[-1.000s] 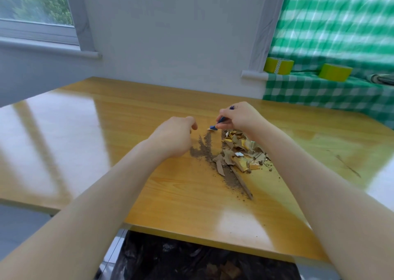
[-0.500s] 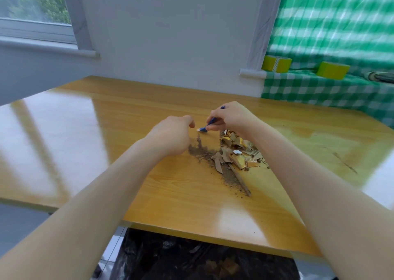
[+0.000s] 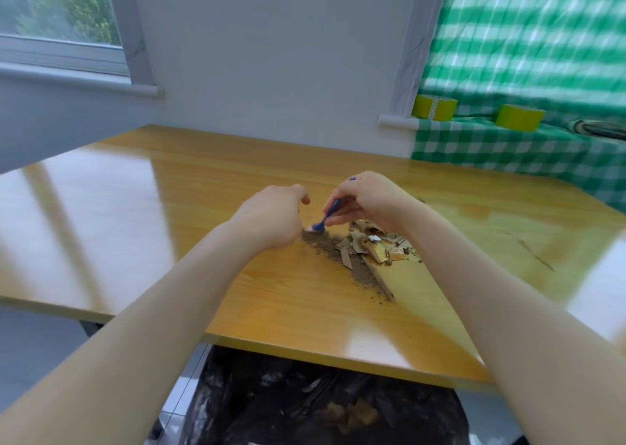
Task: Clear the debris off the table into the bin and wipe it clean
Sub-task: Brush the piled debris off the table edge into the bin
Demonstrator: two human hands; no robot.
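A pile of debris (image 3: 364,249), brown dust with cardboard scraps and yellow bits, lies on the glossy wooden table (image 3: 169,207) near its middle. My right hand (image 3: 364,202) pinches a small blue brush (image 3: 325,219) whose pale tip touches the left end of the dust. My left hand (image 3: 272,219) rests curled on the table just left of the dust, holding nothing that I can see. A bin lined with a black bag (image 3: 321,404) stands under the table's near edge, with some scraps inside.
A ledge under green checked cloth (image 3: 508,149) is at the right rear, with two yellow-green tape rolls (image 3: 435,107) on it. A window (image 3: 57,14) is at the upper left. A thin dirt streak (image 3: 531,253) marks the table's right side.
My right hand has swept the blue brush leftward and down, so its tip now sits at the left end of the dust. My left hand has barely moved.
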